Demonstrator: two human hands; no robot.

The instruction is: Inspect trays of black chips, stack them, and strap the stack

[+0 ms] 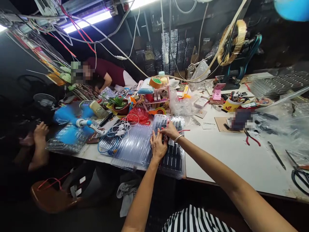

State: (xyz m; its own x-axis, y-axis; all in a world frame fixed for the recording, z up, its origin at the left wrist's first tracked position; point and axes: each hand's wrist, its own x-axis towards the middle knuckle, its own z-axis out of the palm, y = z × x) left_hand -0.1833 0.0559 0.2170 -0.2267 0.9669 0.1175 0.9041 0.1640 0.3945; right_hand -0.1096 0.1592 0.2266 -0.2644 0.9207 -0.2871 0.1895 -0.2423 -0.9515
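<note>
A clear plastic tray [180, 166] with rows of small dark pieces lies at the table's front edge, beside more clear ribbed trays [135, 145]. Over the tray's left part, my left hand [158, 145] rests with its fingers apart and pointing away from me. My right hand [171, 130] is just to the right, fingers pinched together near the left fingertips. Red handles stick out of the right hand on both sides; the tool's tip is hidden.
A blue fan [70, 124] spins at the left. Cables hang low overhead. Behind the trays stand a potted plant [119, 103] and a red bag [138, 116]. Pliers [252, 138], a pen [276, 155] and scissors [300, 177] lie at the right. Two other people are at the left.
</note>
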